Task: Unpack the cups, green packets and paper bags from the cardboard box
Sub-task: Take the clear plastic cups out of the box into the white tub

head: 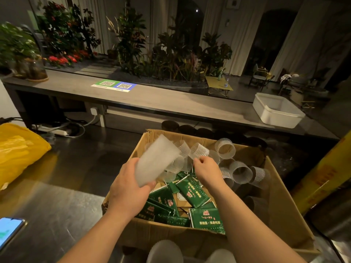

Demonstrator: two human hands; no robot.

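While the cardboard box [283,188] stands open on the steel counter [66,215], its contents are logged as follows.

Item 1, stack of cups [155,162]: translucent, nested, blurred. Gripped near its lower end by the left hand [129,186], fingers and thumb wrapped round it. Held tilted above the box's near-left corner, mouth end up and away, probably so that further cups can be slid in and carried out as one lot.

Item 2, loose cups [240,171]: ribbed, clear, lying on their sides across the far and right parts of the box. Not nested, hence likely to roll or scatter if scooped.

Item 3, green packets [191,190]: flat, printed, heaped at angles in the near-left half of the box, partly under the cups.

Item 4, brown layer [181,201]: seen between the packets; possibly a paper bag, cannot be confirmed.

Right hand [207,169]: over the box's middle, fingers curled, thumb and forefinger drawn together at the rim of a ribbed cup. Whether it has actual hold of the cup cannot be told.

Outside the box: two pale rounded cup bases [164,251] at the near edge; yellow bag [17,150] and phone [9,230] to the left; white tub [277,111] on the far ledge.

Assessment: unpacking at an early stage; most stock remains boxed.
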